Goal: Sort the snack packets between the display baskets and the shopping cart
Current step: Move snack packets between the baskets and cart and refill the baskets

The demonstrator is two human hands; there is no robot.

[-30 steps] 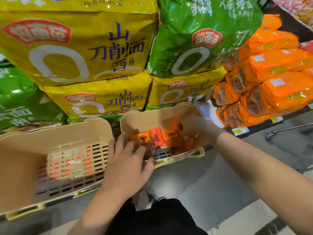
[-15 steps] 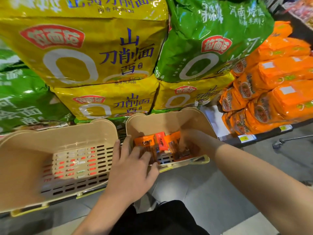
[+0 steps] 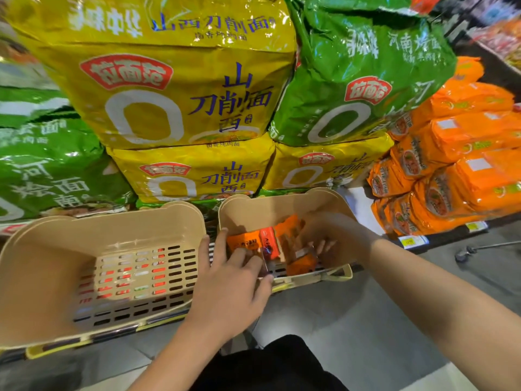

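Observation:
Two beige slotted display baskets stand side by side on a low shelf edge. The left basket point(image 3: 118, 224) holds nothing. The right basket point(image 3: 270, 208) holds several small snack packets: an orange one point(image 3: 243, 242), a red one point(image 3: 267, 240) and another orange one point(image 3: 302, 264). My left hand point(image 3: 231, 289) lies over the right basket's near left rim, fingers spread, fingertips on the orange packet. My right hand point(image 3: 331, 235) reaches down into the same basket from the right, blurred, its fingers curled around packets at the basket's right side.
Big yellow noodle multipacks point(image 3: 180, 100) and green ones point(image 3: 358, 80) are stacked right behind the baskets. Orange noodle packs point(image 3: 456, 176) pile up at the right. A metal bar with a small wheel point(image 3: 462, 254) sits on the grey floor at right.
The view has shifted closer to the baskets. My right hand has dug lower into the right basket's packets. My left hand has slid forward onto the orange packet.

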